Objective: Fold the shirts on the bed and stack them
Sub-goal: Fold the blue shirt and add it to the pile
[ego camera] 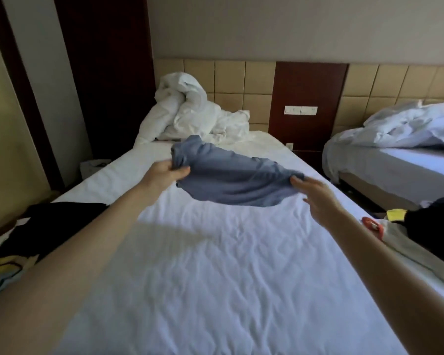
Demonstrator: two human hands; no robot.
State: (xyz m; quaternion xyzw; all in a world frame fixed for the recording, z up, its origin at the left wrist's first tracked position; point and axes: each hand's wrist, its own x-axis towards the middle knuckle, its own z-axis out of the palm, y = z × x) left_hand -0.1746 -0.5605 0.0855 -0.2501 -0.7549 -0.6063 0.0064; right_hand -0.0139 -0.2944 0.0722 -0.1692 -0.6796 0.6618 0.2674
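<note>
Shirt (236, 180), blue and bunched, hangs in the air over the far half of the bed (215, 278), stretched between the two hands and clear of the sheet. Left hand (168, 172) has its fingers curled tight round a crumpled wad at one end. Right hand (315, 198) seems to take the other end with thumb and forefinger only. Its other fingers lie loose and nearly straight, and the pinch itself is partly hidden by cloth.

That thin pinch is the likeliest failure. A shake to open the cloth could pull the end free, and the shirt would swing from the left hand and land in a heap.

The wad in the left hand is a second worry. I cannot tell collar from hem here, so if the cloth goes down twisted, the folds will probably set crooked and need redoing.

Placement matters too. Just beyond the shirt lies the rumpled duvet (190, 111), and a throw too far forward could drape a sleeve over it. Dark clothes (62, 226) sit at the left edge and a grey garment (408, 252) at the right. Spreading the shirt wide may overlap either pile and drag it along during a fold.
</note>
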